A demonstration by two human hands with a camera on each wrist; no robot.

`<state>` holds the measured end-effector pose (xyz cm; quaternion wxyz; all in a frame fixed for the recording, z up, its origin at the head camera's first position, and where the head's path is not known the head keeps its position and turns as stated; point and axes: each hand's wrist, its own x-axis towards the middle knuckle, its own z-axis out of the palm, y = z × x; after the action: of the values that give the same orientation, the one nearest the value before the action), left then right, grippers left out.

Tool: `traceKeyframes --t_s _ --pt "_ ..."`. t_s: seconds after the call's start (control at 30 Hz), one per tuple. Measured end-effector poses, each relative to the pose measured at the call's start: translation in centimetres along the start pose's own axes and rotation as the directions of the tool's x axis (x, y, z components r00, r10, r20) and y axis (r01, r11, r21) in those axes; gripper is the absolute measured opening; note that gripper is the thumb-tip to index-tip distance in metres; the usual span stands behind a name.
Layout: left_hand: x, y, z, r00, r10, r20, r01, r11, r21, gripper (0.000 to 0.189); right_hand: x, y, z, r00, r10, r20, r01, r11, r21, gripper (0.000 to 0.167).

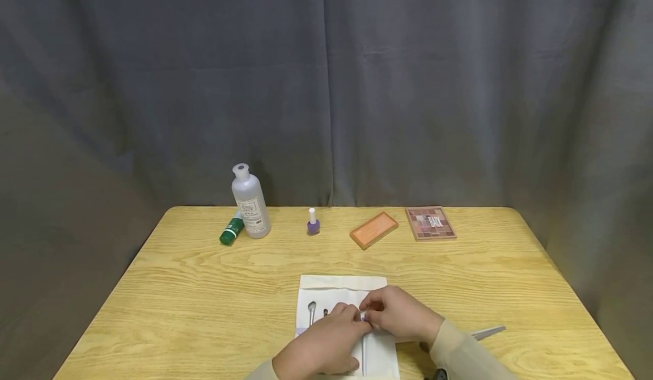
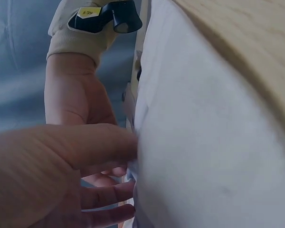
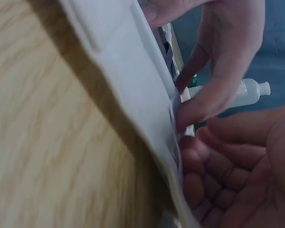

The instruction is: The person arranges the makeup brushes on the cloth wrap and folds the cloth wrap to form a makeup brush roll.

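A white cloth pouch (image 1: 342, 282) lies flat at the front of the table, with a lavender band (image 1: 301, 330) at its left edge. Tucked into it is a tool with a small spoon-like metal head (image 1: 312, 306), beside a darker tip (image 1: 325, 312). My left hand (image 1: 329, 340) rests across the pouch, its thumb (image 2: 99, 142) lying along the white cloth. Over the pouch's right side, the thumb and forefinger of my right hand (image 1: 400, 315) pinch the top of a slim pale stick (image 1: 364, 357), where a bit of purple shows. The left hand covers the pouch's middle.
A clear bottle (image 1: 250, 204) stands at the back left against a green tube (image 1: 232, 229). Purple nail polish (image 1: 313, 226), an orange case (image 1: 374, 230) and a makeup palette (image 1: 431, 223) line the back. A grey tapered tool (image 1: 488, 333) lies partly behind my right forearm.
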<state>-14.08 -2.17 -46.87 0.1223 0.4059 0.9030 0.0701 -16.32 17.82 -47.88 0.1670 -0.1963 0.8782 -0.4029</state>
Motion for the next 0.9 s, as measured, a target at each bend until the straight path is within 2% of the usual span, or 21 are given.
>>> traceKeyframes --t_s 0.17,0.33,0.6,0.73,0.9 --pt "0.2 0.1 -0.2 1.000 0.008 0.021 -0.008 1.000 -0.011 0.056 -0.9 0.5 -1.0 0.998 -0.030 -0.052 0.029 0.999 -0.019 0.016" --pt "0.3 0.4 -0.3 1.000 -0.011 0.018 0.011 1.000 0.001 0.045 -2.2 1.2 -2.7 0.989 -0.073 -0.129 0.066 0.996 -0.063 0.015" --pt "0.7 0.6 0.0 1.000 -0.028 -0.004 0.028 0.997 0.067 0.057 -4.5 3.2 -5.5 0.976 -0.044 -0.212 0.000 0.979 -0.204 0.008" --pt "0.8 0.8 0.1 1.000 -0.012 -0.008 0.012 0.998 0.068 0.055 -5.9 4.4 -6.5 0.981 -0.036 -0.193 -0.013 0.969 -0.248 0.004" --pt "1.1 1.0 0.1 1.000 0.022 -0.012 -0.021 0.996 0.083 0.052 -7.3 5.6 -7.2 0.996 0.011 -0.086 -0.027 0.983 -0.182 0.011"
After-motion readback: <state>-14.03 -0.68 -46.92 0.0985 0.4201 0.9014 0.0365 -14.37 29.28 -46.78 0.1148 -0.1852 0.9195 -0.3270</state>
